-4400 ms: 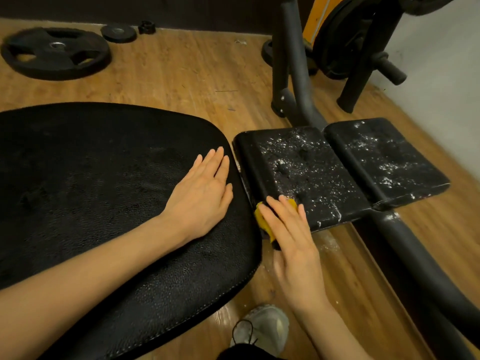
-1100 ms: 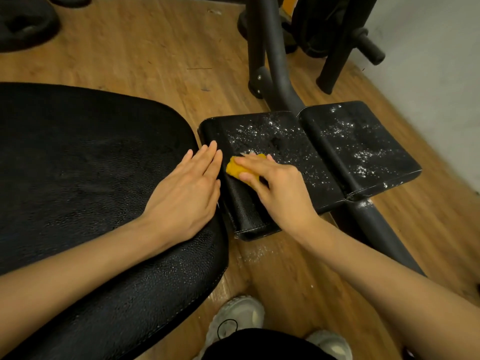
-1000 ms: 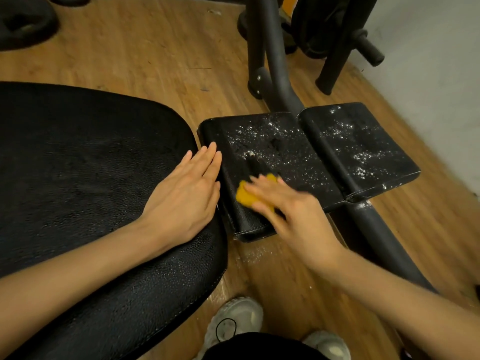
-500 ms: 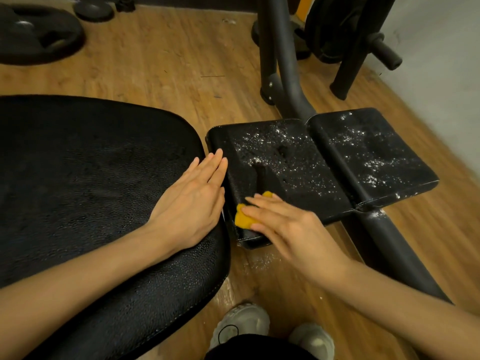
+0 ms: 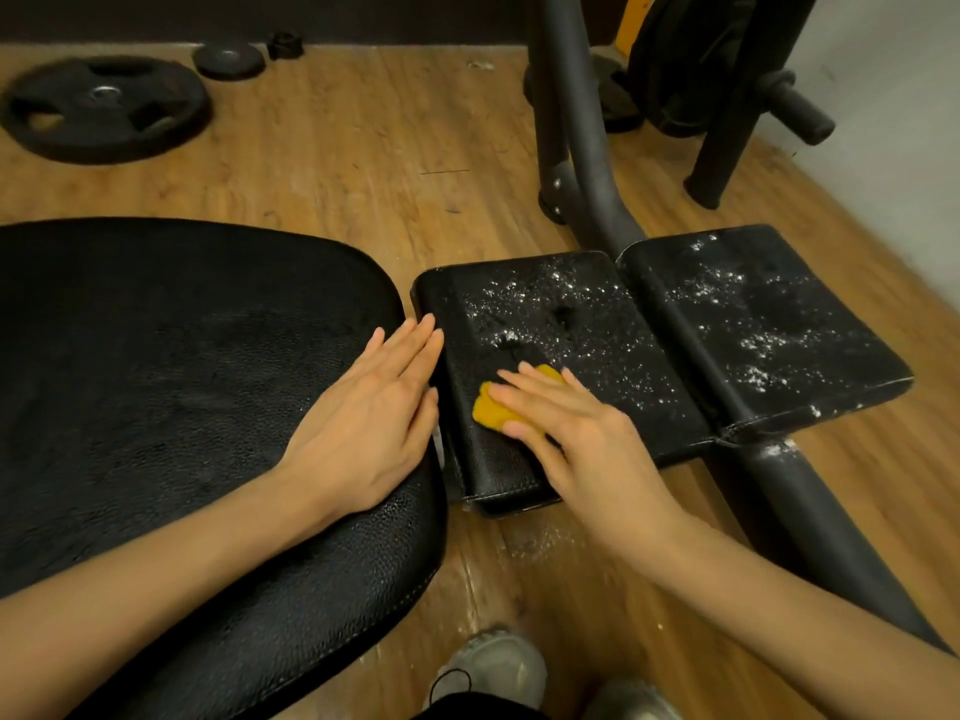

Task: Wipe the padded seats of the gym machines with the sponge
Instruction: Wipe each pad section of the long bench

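Note:
A yellow sponge (image 5: 491, 410) lies on the small black padded seat (image 5: 587, 330), near that pad's left side. My right hand (image 5: 582, 439) presses it down with straight fingers laid flat over it. White powder speckles this pad and the second pad (image 5: 763, 314) to its right. A dark streak without powder runs just beyond the sponge. My left hand (image 5: 363, 423) rests flat on the right edge of the large black seat (image 5: 171, 387), fingers straight.
A dark metal frame tube (image 5: 587, 148) rises behind the pads and another runs under them to the lower right. Weight plates (image 5: 104, 109) lie on the wooden floor at the far left. A loaded plate rack (image 5: 691, 65) stands far right. My shoes (image 5: 488, 667) are below.
My right hand slid the sponge away from the pad's near edge, up onto its top. The left hand stayed put. The camera tilted up slightly.

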The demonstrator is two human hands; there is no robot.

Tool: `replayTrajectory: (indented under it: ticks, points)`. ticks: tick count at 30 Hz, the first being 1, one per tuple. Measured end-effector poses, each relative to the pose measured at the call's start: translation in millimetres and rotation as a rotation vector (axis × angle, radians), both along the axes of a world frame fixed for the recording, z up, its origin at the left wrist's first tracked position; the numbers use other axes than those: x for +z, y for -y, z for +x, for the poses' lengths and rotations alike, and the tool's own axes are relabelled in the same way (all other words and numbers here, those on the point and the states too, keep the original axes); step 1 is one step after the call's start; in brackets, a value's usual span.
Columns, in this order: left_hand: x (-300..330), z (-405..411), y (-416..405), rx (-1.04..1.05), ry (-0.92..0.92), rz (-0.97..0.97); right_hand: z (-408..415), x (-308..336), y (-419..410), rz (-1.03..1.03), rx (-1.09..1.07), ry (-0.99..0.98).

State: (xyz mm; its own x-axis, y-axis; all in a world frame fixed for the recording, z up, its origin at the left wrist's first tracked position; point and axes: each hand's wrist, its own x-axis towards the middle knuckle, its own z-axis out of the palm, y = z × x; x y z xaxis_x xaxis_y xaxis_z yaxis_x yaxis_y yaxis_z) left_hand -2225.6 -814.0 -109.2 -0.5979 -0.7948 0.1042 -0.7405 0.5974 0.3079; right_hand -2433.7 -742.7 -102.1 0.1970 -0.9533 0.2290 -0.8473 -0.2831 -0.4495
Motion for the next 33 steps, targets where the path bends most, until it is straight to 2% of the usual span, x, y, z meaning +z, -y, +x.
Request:
replayTrajectory:
  ticks: [5,9,12,14,17,19,22,24,28,30,33]
  points:
    - [2.3,-0.1,-1.7,0.016,-0.019,0.001,-20.1,2.2,26.5,0.033,0.041,-0.084]
    - [2.7,-1.4,-2.0,0.045,-0.038,0.009,-12.1,8.6,13.9,0.005,-0.124,-0.045]
    - [1.1,-1.4,-0.8,0.030,-0.017,-0.009,29.6,3.3,15.6,-0.026,-0.005,-0.102]
    - [1.1,-0.6,-0.8,0.051,-0.019,-0.016,19.4,3.6,30.8,-0.005,0.056,-0.116]
    - [3.0,-0.9,-1.6,0.081,-0.051,-0.020,-14.7,13.5,65.3,0.072,-0.090,-0.060]
    - [4.5,1.3,0.5,0.091,-0.052,-0.013,-5.2,16.0,66.2,0.102,-0.173,-0.053]
    - [8.6,8.8,15.1,0.108,-0.037,-0.050,31.2,11.9,33.2,0.029,-0.046,-0.105]
    - [7.4,14.4,26.7,0.135,-0.042,-0.062,26.5,8.8,32.7,0.050,0.038,-0.116]
    - [3.7,15.9,28.9,0.156,-0.010,-0.053,1.5,14.2,93.2,0.065,-0.161,-0.120]
    - [2.8,15.4,27.5,0.159,-0.011,-0.051,9.2,14.8,85.3,0.065,-0.179,-0.101]
    - [1.3,15.5,28.7,0.167,-0.017,-0.083,22.7,12.6,26.1,0.058,-0.036,-0.072]
